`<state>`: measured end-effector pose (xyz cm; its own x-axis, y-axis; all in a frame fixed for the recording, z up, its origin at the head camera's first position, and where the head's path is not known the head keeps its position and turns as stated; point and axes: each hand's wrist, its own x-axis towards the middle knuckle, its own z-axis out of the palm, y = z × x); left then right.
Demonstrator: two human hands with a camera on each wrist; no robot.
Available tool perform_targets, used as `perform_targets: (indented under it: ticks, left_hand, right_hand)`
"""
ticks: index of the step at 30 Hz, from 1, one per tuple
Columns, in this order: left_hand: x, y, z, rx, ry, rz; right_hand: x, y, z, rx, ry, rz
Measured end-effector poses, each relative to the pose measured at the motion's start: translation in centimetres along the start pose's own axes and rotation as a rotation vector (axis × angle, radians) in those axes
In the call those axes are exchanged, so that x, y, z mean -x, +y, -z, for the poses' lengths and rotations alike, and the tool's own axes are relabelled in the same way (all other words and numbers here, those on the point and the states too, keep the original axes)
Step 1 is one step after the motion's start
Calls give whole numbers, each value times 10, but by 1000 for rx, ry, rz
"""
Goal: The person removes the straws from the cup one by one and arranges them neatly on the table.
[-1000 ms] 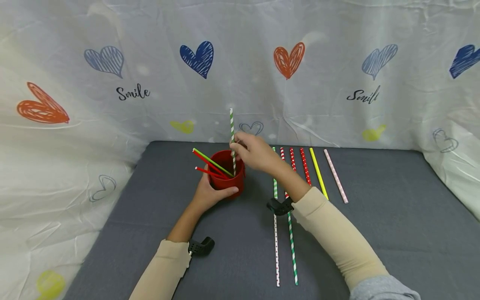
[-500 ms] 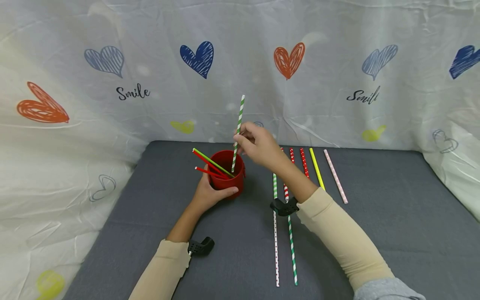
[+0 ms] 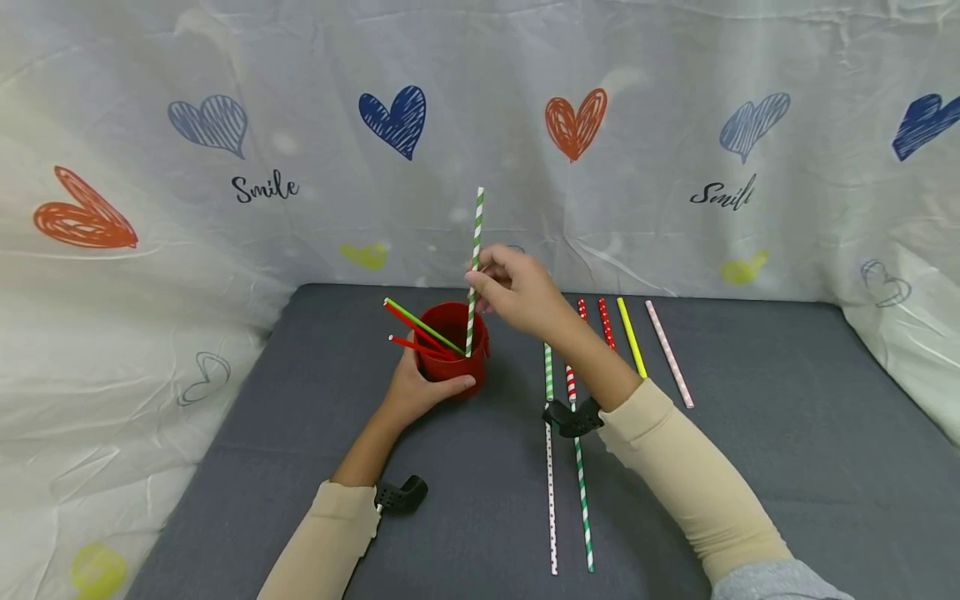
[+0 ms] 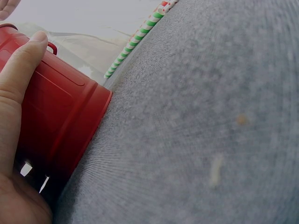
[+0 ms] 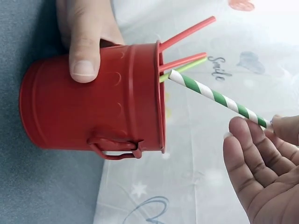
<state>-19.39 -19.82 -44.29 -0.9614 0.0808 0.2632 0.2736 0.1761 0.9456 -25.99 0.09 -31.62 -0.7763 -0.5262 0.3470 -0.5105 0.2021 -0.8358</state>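
Note:
A small red bucket (image 3: 450, 367) stands at the table's middle left, with red straws (image 3: 412, 343) and a lime-green straw (image 3: 420, 321) leaning out of it to the left. My left hand (image 3: 422, 388) grips its side, the thumb across the front, as the left wrist view also shows. My right hand (image 3: 517, 287) pinches a green-and-white striped straw (image 3: 474, 283) between thumb and fingers, nearly upright. In the right wrist view the lower end of that striped straw (image 5: 215, 95) is just above the bucket's rim (image 5: 161, 121).
Several straws lie to the right on the grey table: a yellow straw (image 3: 632, 337), a pink straw (image 3: 669, 354), red dotted ones, a white dotted straw (image 3: 551, 508) and a green striped straw (image 3: 584, 508). My right forearm covers parts of some. A white curtain with hearts hangs behind.
My right hand has moved up and slightly right, lifting the striped straw, which then tilted and is now more upright again. My left hand and the bucket have stayed in place.

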Motion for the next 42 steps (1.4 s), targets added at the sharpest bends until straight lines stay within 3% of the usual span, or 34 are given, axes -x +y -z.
perform_targets:
  ticks: [6,21,29,35,42]
  left_hand:
    - [0,0,0,-2,-2,5]
    - [0,1,-1,-1,3,2]
    - [1,2,-1,1,5,7]
    - [1,2,-1,-1,3,10]
    - [1,1,-1,12,7,-7]
  right_hand:
    - [3,2,-3,35,7,25]
    - [24,6,-5,91,-8,-10]
    - [36,6,-8,22,-64,-130]
    - [42,6,-8,22,-89,-165]
    - [52,8,-6,-52,-119,-233]
